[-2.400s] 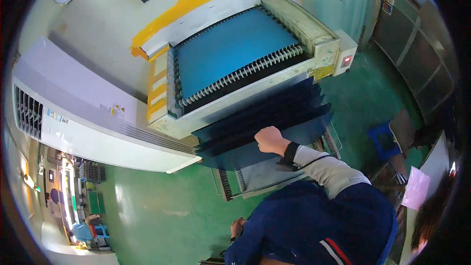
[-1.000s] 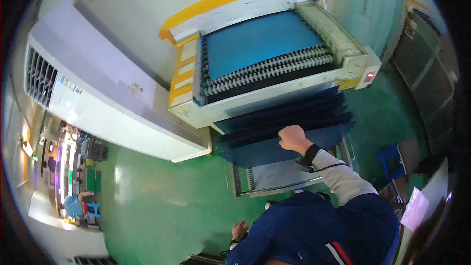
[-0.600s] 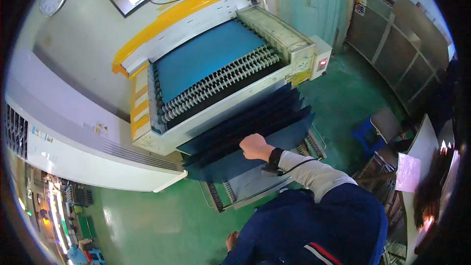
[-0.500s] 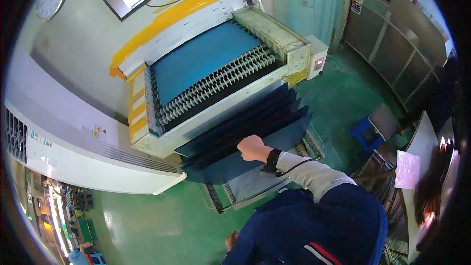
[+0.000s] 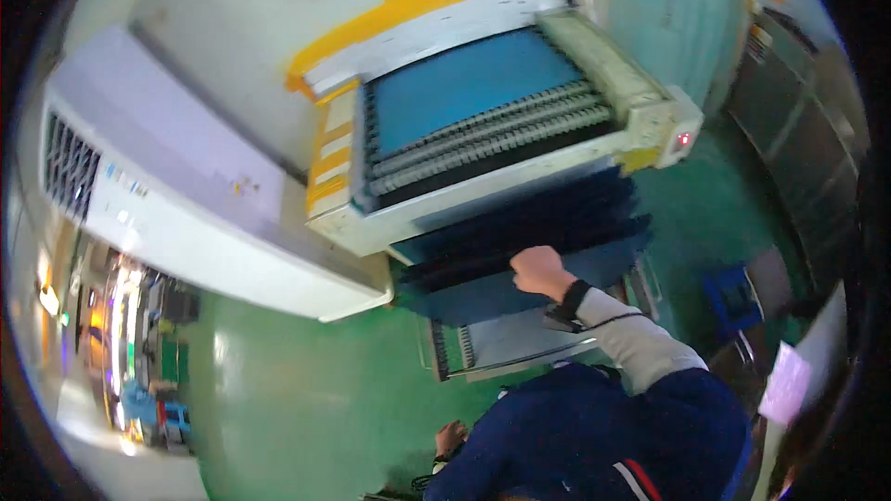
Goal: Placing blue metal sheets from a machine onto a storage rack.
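Observation:
My right hand (image 5: 541,272) is curled closed in front of the dark blue sheets (image 5: 520,223); whether its fingers grip an edge is hidden. A black band and a small dark device with a cable sit at that wrist. The sheets stand in a leaning row on a low rack (image 5: 510,364), below the front of a roller conveyor machine (image 5: 501,172). A flat blue panel (image 5: 464,83) lies on the machine's bed, behind its rows of rollers. Low beside my body hangs my left hand (image 5: 451,436), small and blurred, its fingers not clear.
A tall white cabinet unit (image 5: 223,213) with a vent stands left of the machine. Right of the rack are a blue stool (image 5: 731,299) and a leaning board with a pink sheet (image 5: 784,385). Large grey panels (image 5: 798,121) lean farther back. Green floor (image 5: 288,380) lies at left.
My view has swung left, so the machine and rack appear farther right. My right hand stays closed by the sheets. More of my left hand and wrist shows.

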Available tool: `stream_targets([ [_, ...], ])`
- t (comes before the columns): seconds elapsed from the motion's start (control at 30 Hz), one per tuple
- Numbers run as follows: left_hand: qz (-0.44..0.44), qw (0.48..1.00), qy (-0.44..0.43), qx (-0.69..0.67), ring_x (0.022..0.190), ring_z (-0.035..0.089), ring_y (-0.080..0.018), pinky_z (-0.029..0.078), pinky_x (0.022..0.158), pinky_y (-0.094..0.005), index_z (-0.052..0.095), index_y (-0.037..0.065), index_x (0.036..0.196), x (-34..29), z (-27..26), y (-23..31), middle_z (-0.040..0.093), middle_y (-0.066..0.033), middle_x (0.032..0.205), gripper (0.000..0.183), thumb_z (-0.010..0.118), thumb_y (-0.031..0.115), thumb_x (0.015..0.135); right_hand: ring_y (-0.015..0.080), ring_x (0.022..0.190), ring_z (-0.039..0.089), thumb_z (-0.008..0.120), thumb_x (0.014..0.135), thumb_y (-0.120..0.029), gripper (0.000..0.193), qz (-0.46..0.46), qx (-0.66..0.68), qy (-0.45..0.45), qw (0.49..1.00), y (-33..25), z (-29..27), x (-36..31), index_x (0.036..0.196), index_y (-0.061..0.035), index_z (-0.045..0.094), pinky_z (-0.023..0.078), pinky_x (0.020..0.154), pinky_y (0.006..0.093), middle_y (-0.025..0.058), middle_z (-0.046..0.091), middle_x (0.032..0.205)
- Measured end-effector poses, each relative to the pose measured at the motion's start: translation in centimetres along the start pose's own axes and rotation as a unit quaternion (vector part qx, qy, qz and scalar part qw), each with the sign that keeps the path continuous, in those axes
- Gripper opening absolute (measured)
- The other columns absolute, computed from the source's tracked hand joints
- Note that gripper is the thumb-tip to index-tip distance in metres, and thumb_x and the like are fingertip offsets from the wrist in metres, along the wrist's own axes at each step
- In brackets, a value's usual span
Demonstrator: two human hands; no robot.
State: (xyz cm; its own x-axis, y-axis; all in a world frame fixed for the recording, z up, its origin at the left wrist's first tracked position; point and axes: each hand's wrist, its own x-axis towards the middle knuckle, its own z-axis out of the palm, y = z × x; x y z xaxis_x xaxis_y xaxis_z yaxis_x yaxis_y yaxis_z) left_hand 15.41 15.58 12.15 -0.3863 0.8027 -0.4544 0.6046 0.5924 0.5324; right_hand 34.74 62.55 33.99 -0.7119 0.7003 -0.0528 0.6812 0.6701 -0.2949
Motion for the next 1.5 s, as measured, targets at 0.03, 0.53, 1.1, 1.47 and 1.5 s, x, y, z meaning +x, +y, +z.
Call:
stream_targets([
  [0.03,-0.028,0.998,-0.002,-0.057,0.088,0.062,-0.0253,0.05,0.078,-0.0348,0.058,0.008,0.112,-0.1,0.4,-0.4,0.065,-0.0074,0.096,0.035,0.058,0.028,0.082,0.0339,0.073,0.064,0.06,0.064,-0.016,0.017,0.003,-0.002,-0.003,1.0,-0.1,-0.2,0.0,0.074,-0.0053,0.069,0.051,0.063,0.0436,0.0155,0.066,0.076],
  [0.53,-0.014,0.976,0.032,-0.214,0.082,0.062,-0.032,0.051,0.07,-0.0394,0.058,0.01,0.104,0.3,3.8,-4.6,0.064,-0.0113,0.089,0.034,0.064,0.025,0.075,0.0297,0.078,0.064,0.068,0.067,-0.03,0.022,0.024,-0.06,-0.012,0.998,-0.2,-0.2,0.7,0.078,-0.0113,0.069,0.05,0.067,0.0415,0.0105,0.066,0.077],
  [1.1,-0.044,0.952,-0.195,-0.234,0.103,0.056,-0.0216,0.044,0.091,-0.031,0.056,0.003,0.118,0.5,2.1,0.5,0.061,-0.0073,0.112,0.039,0.059,0.024,0.086,0.0303,0.079,0.064,0.066,0.066,-0.028,0.022,0.014,-0.038,-0.006,0.999,-0.6,-0.5,0.2,0.076,-0.0089,0.068,0.05,0.067,0.0412,0.0121,0.066,0.078],
  [1.47,-0.029,0.954,-0.217,-0.206,0.103,0.056,-0.0212,0.043,0.092,-0.0308,0.056,0.002,0.118,0.4,1.0,1.7,0.061,-0.0071,0.112,0.039,0.059,0.025,0.087,0.0317,0.078,0.064,0.065,0.065,-0.028,0.023,0.013,-0.038,0.001,0.999,-0.3,-0.2,0.3,0.076,-0.0079,0.068,0.05,0.067,0.0423,0.0134,0.066,0.078],
  [1.5,-0.03,0.954,-0.219,-0.205,0.103,0.056,-0.0211,0.043,0.092,-0.0308,0.056,0.002,0.118,0.4,0.9,1.7,0.061,-0.0071,0.113,0.039,0.059,0.025,0.087,0.0317,0.078,0.064,0.065,0.065,-0.028,0.023,0.013,-0.038,0.0,0.999,-0.5,-0.4,0.2,0.075,-0.0078,0.068,0.05,0.067,0.0423,0.0136,0.066,0.078],
])
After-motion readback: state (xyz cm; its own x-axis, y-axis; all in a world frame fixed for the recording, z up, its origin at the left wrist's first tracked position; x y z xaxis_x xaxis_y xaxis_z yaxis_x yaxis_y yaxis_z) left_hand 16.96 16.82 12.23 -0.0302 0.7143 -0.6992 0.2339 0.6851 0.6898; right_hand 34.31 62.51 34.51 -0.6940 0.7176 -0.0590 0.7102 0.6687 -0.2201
